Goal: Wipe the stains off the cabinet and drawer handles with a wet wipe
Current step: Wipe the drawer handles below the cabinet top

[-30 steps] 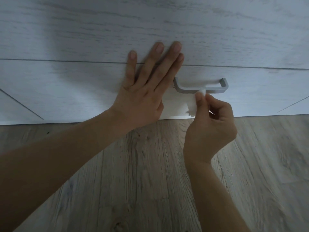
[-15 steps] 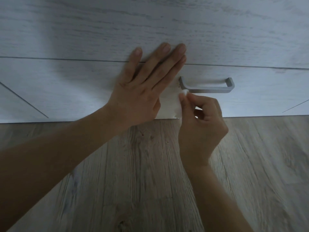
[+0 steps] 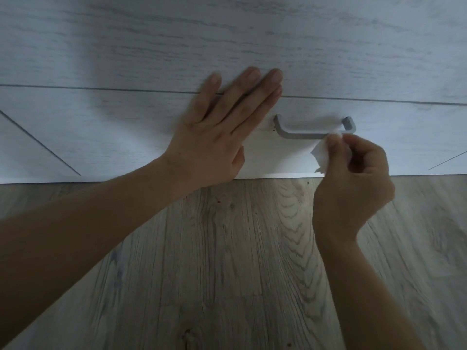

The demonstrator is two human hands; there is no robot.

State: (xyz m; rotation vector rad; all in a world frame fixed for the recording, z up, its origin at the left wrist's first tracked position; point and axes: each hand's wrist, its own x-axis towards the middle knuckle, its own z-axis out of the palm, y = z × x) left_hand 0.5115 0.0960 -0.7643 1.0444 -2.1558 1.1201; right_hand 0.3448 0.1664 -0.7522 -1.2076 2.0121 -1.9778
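Right hand (image 3: 353, 178) pinched shut on white wet wipe (image 3: 322, 154), grip pressing it against right end of grey drawer handle (image 3: 313, 131), just above the knuckles; rest of handle bar bare, off to the grip's left; two small dark specks by the handle's left post; left hand (image 3: 222, 132) spread flat on white drawer front (image 3: 101, 132), fingers across the seam, holding nothing; wood-grain floor (image 3: 227, 261) below both arms.
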